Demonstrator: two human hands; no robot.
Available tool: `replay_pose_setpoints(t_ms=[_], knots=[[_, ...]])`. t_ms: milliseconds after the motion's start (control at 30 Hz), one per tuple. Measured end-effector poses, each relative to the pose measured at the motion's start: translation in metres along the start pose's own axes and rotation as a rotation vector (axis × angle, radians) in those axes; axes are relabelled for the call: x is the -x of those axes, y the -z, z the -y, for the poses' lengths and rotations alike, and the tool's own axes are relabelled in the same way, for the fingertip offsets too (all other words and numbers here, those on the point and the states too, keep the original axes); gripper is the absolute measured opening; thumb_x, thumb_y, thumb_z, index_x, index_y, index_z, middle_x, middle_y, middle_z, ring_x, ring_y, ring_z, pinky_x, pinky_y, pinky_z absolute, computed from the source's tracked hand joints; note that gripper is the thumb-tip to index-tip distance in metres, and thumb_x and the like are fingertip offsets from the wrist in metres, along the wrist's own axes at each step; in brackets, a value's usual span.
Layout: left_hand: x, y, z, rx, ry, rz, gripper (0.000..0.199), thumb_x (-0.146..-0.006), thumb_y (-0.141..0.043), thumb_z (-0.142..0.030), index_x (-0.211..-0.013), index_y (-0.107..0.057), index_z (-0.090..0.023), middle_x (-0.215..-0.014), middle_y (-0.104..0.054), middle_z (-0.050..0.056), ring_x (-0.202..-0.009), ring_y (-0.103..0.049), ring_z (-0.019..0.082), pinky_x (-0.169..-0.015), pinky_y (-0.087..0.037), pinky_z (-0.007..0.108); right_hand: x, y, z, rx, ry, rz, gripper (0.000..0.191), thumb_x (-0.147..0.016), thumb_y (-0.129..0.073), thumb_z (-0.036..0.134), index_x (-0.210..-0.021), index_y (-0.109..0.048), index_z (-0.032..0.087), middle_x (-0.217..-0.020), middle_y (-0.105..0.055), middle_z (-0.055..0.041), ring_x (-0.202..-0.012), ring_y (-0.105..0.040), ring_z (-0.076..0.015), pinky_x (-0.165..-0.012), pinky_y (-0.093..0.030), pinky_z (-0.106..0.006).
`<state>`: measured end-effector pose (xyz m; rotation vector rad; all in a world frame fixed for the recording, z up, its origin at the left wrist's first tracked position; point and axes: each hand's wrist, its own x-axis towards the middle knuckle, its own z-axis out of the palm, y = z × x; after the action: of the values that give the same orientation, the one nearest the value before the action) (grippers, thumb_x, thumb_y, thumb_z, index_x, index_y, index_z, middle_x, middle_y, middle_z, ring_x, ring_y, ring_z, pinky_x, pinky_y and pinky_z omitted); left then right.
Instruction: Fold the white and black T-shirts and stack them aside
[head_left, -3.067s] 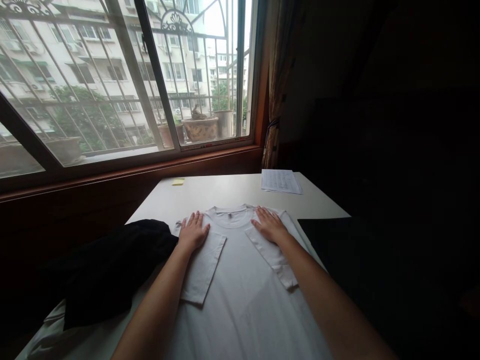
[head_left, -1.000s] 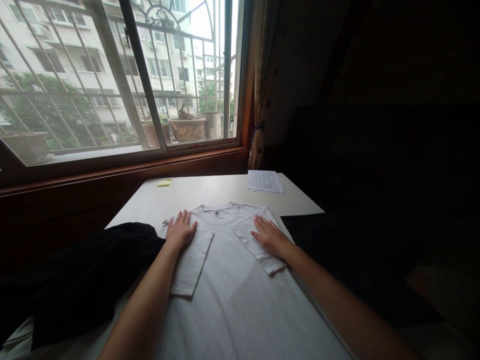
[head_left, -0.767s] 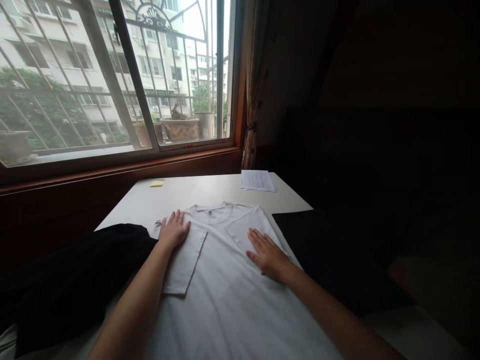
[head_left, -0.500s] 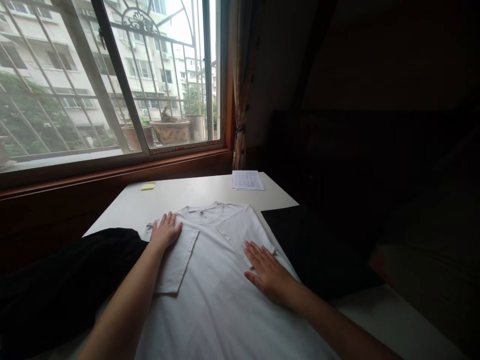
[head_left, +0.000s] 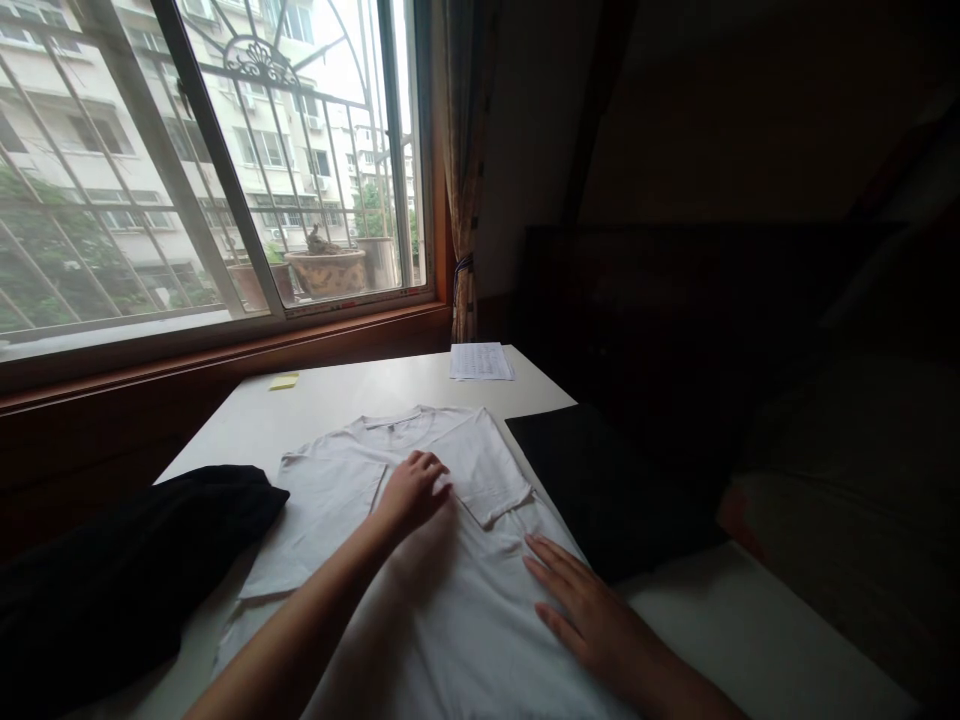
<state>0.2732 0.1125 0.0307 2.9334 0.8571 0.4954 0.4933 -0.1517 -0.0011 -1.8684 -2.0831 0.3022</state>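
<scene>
Moved left hand [head_left: 415,492] off the broad white sleeve [head_left: 315,515], over the middle of the white short-sleeved fabric T-shirt [head_left: 465,590], spread on the smooth white tabletop [head_left: 360,388]; slid right hand [head_left: 581,600] lower; gripping nothing with either, leaving both sleeves unpinned

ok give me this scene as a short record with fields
garment: white t-shirt, spread on white table
left hand: over shirt's middle, fingers curled, contact unclear
right hand: at shirt's right side, fingers extended
left of shirt: black cloth, bunched
right of shirt: dark flat item
far end: yellow note, papers
background: window, tied curtain
</scene>
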Motion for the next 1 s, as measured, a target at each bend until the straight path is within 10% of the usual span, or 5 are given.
replay_pose_setpoints(t_ms=[233,433,667,1000], knots=[[-0.003,-0.023,-0.084,0.015,-0.167,0.02,0.014,-0.089,-0.067,-0.033,-0.1,-0.068,-0.024,-0.109,-0.066,0.009,-0.099,-0.058,0.026,-0.079,-0.052,0.038,-0.005,0.025,-0.004,-0.199,0.043,-0.039,0.036,-0.102,-0.046,0.029,-0.128,-0.071,0.027,-0.129,-0.071,-0.0069,-0.122,-0.064,-0.0238,-0.109,-0.05,-0.04],[-0.003,-0.032,-0.081,-0.018,-0.153,-0.005,0.007,-0.092,-0.059,-0.018,-0.089,-0.064,-0.022,-0.097,-0.066,0.007,-0.09,-0.058,0.024,-0.077,-0.051,0.038,-0.053,0.055,-0.044,0.046,-0.082,-0.214,0.031,-0.099,-0.046,0.025,-0.11,-0.075,0.022,-0.103,-0.074,-0.0067,-0.1,-0.068,-0.023,-0.092,-0.053,-0.035],[0.005,-0.038,-0.078,-0.014,-0.106,-0.073,0.012,-0.095,-0.053,-0.014,-0.09,-0.06,-0.022,-0.094,-0.063,0.007,-0.087,-0.057,0.022,-0.077,-0.051,0.036,-0.109,0.054,-0.054,0.261,-0.045,-0.122,0.016,-0.09,-0.062,0.019,-0.103,-0.071,0.023,-0.105,-0.071,-0.0023,-0.099,-0.065,-0.0188,-0.087,-0.049,-0.027],[0.004,-0.04,-0.078,-0.011,-0.169,-0.059,0.017,-0.097,-0.049,-0.013,-0.088,-0.06,-0.022,-0.092,-0.062,0.007,-0.084,-0.056,0.022,-0.076,-0.053,0.036,-0.117,0.049,-0.046,0.454,-0.114,-0.153,0.012,-0.09,-0.057,0.014,-0.097,-0.065,0.021,-0.103,-0.066,-0.0087,-0.098,-0.06,-0.0248,-0.086,-0.045,-0.036]])
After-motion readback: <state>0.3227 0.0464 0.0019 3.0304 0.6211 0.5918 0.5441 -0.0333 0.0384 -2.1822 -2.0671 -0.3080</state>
